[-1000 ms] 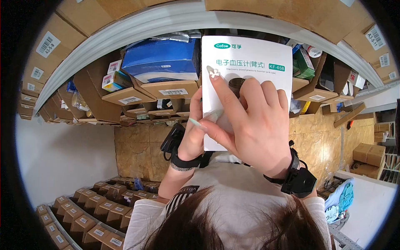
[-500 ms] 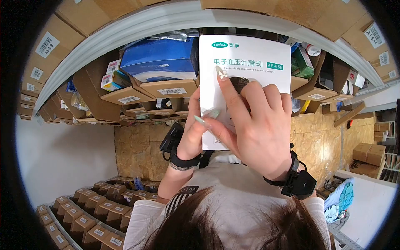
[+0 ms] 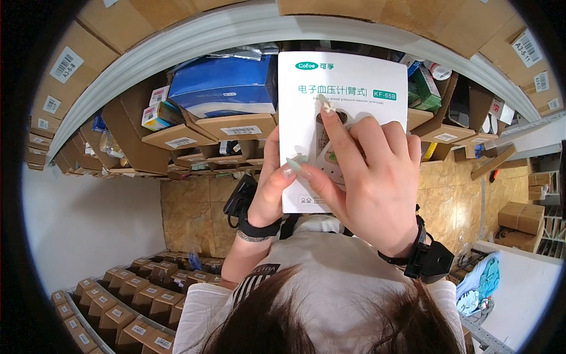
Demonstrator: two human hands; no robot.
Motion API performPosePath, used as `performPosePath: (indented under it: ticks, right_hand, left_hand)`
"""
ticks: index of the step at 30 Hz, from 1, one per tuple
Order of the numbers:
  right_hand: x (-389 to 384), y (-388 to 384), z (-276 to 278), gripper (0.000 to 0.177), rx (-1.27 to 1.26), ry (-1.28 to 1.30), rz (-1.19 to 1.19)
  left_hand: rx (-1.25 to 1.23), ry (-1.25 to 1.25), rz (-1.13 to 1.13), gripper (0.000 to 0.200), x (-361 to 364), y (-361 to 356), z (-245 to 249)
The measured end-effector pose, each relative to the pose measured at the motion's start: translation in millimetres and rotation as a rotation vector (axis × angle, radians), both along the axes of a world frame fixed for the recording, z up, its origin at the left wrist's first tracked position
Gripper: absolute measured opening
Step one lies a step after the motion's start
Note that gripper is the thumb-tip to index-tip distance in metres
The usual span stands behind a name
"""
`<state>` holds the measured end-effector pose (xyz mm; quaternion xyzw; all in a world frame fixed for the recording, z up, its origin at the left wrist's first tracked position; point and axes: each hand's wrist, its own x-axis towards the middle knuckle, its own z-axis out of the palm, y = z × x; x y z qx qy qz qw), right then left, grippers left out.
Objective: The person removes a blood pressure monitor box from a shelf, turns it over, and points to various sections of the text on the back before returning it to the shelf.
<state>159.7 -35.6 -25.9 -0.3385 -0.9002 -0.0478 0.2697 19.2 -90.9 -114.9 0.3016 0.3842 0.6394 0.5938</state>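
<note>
A white blood pressure monitor box (image 3: 295,127) with green lettering stands upright before me, its printed front facing me. My left hand (image 3: 270,192) grips its lower left edge, thumb across the front and the other fingers partly hidden behind. Over the box's front lies my right hand (image 3: 374,183), index finger stretched out at the line of small print below the title. Its thumb reaches left, close to my left thumb, and the remaining fingers are bent. Nothing is held in the right hand, which covers part of the printed device picture. Both wrists carry black strapped devices.
Behind the box runs a shelf of cardboard bins, one with a large blue box (image 3: 221,88). To its right is a green carton (image 3: 425,88). Rows of labelled bins (image 3: 138,289) stand at lower left. A brown carton (image 3: 522,217) is at far right, above tiled floor.
My right index finger has slid right along the small print, and the right hand has shifted slightly right. The box appears a little further left, still in my left hand.
</note>
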Motion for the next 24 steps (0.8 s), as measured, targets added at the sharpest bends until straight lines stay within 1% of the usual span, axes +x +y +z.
performPosePath:
  ticks: [15, 24]
  right_hand:
    - [8.2, 1.4, 1.4, 0.055, -0.021, 0.032, -0.005]
    - [16.3, 2.0, 2.8, 0.053, -0.022, 0.027, -0.047]
  left_hand:
    - [-0.011, 0.031, -0.005, 0.092, 0.3, 1.3, 0.9]
    - [-0.028, 0.005, 0.009, 0.090, 0.5, 0.0, -2.8]
